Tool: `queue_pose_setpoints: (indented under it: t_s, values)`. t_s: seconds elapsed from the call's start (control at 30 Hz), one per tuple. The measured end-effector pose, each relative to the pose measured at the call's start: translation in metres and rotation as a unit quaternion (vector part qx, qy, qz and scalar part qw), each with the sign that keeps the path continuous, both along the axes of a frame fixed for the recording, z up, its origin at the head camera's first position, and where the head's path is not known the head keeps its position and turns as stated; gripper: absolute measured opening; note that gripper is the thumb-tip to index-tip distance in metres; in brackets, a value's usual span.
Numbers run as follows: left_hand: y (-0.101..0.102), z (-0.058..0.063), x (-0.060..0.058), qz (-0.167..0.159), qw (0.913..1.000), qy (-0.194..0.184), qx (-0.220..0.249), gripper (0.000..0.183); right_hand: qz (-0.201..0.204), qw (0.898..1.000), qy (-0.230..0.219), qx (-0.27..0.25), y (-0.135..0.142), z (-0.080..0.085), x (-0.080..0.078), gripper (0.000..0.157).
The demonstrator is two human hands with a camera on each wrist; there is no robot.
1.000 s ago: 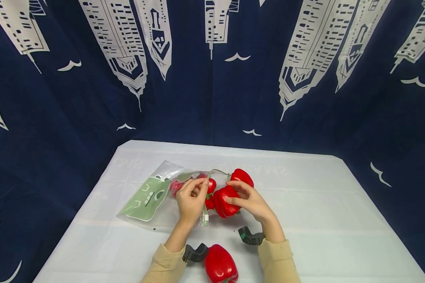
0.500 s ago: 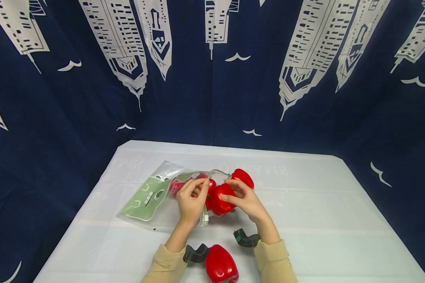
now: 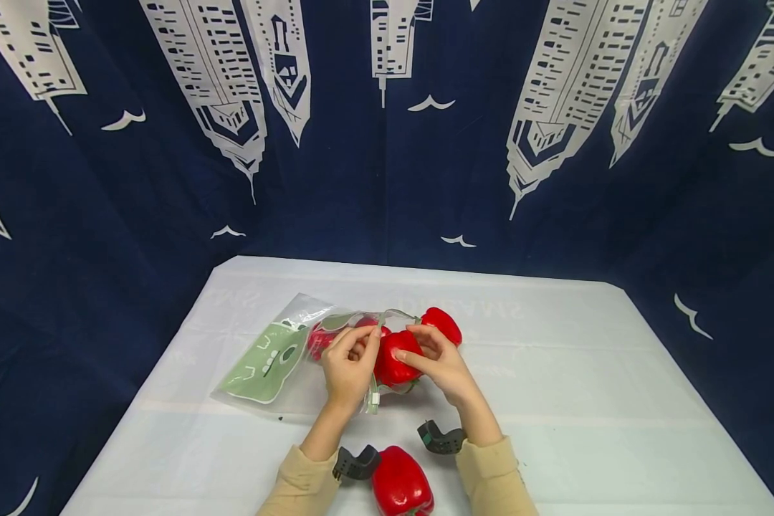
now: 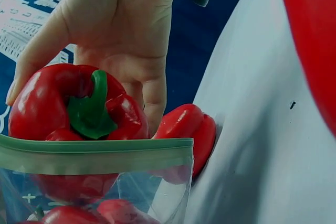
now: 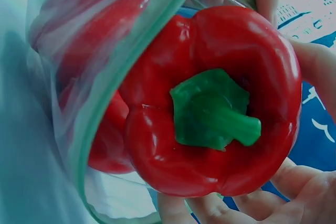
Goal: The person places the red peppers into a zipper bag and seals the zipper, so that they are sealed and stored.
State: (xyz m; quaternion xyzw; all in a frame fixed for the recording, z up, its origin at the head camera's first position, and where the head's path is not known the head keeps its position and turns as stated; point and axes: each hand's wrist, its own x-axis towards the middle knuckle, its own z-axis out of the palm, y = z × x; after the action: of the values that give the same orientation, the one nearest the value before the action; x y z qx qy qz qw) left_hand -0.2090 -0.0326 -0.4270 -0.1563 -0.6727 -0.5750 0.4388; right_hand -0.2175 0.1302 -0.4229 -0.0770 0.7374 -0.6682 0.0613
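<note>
My right hand (image 3: 441,362) grips a red bell pepper (image 3: 396,358) with a green stem, thumb on the near side. In the right wrist view this bell pepper (image 5: 210,103) sits in the mouth of a clear zip bag (image 3: 271,365) with a green print. The bag's green zip rim (image 4: 94,153) crosses the pepper in the left wrist view. My left hand (image 3: 350,365) pinches the rim of the bag. Other red peppers (image 5: 107,140) lie inside the bag, seen through the film. My left fingertips are partly hidden in the wrist views.
One red bell pepper (image 3: 441,325) lies on the white table (image 3: 555,394) just behind the bag's mouth. Another bell pepper (image 3: 401,481) lies near the front, by my left wrist. A navy curtain (image 3: 387,179) with white buildings hangs behind the table.
My right hand has moved left with the bell pepper, bringing it from beside the bag's mouth into the opening. My left hand stays at the rim.
</note>
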Motion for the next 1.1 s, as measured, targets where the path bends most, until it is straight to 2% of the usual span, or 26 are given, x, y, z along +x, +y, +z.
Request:
queue_pose_setpoints:
  t_s: [0.13,0.37,0.7,1.1]
  values:
    - [-0.0016,-0.006,-0.0025,0.0,1.0,-0.009,-0.003,0.004,0.009,1.0,0.001,-0.006,-0.0036,0.0015,0.0024,0.057]
    - [-0.0028,-0.0066,-0.0023,0.006,0.9998,-0.018,-0.011,0.004,0.027,1.0,0.001,-0.003,-0.0079,0.0025,0.0046,0.056]
    - [-0.0005,-0.0062,-0.0026,0.004,1.0,-0.009,-0.001,0.004,0.04,0.999,-0.004,-0.008,-0.0094,0.0027,0.0058,0.058]
    - [0.0001,-0.0063,-0.0013,0.001,0.9997,-0.022,-0.002,0.003,0.087,0.996,0.005,0.002,-0.0078,0.0025,0.0048,0.055]
